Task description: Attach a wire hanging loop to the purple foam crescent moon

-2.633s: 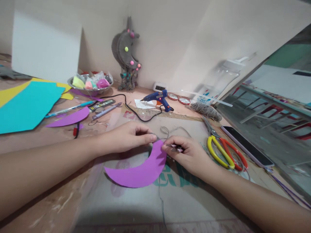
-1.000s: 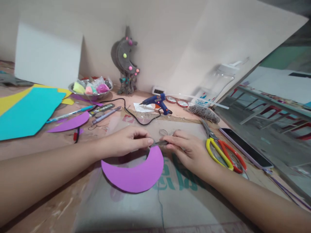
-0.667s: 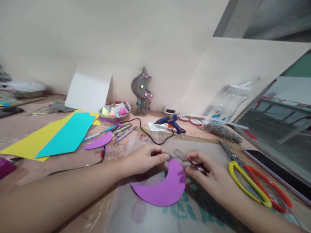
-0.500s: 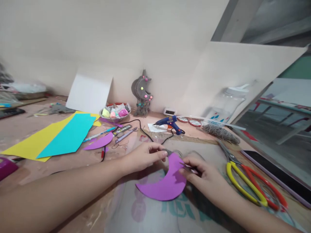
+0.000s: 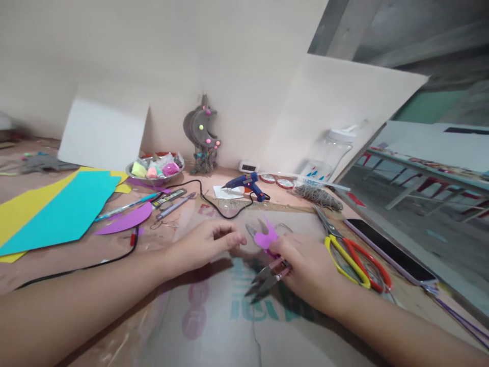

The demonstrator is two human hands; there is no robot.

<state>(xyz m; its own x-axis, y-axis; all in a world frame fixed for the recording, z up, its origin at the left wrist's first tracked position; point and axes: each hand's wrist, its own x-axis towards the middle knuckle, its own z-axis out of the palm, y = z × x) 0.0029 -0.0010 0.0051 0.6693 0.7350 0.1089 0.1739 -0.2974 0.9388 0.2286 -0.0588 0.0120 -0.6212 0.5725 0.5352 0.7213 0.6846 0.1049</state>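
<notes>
My right hand [image 5: 301, 262] is closed around a pair of small snips [image 5: 265, 283], whose bare blades point down and left. The same hand grips a purple crescent cutout [image 5: 266, 238], now turned nearly edge-on; a grey pointed piece [image 5: 250, 230] shows beside it, its kind unclear. Just left of these, my left hand [image 5: 216, 242] is apart from the cutout, fingers curled and thumb against the fingertips. Whatever it may pinch is too small to make out. Beneath both hands lies a printed clear plastic sheet [image 5: 214, 311].
Beyond the hands rests a blue glue gun [image 5: 246, 184] with a black cord. Scissors [image 5: 349, 255], a phone [image 5: 389, 250] and grey yarn [image 5: 319, 198] lie right. Cyan sheet [image 5: 64, 209], purple scrap [image 5: 128, 219] and a bowl [image 5: 155, 179] are left. A decorated grey moon [image 5: 200, 130] stands behind.
My left hand has come off the purple crescent. My right hand has turned the crescent from face-on to nearly edge-on, and the snips' blades now show. The view has shifted right.
</notes>
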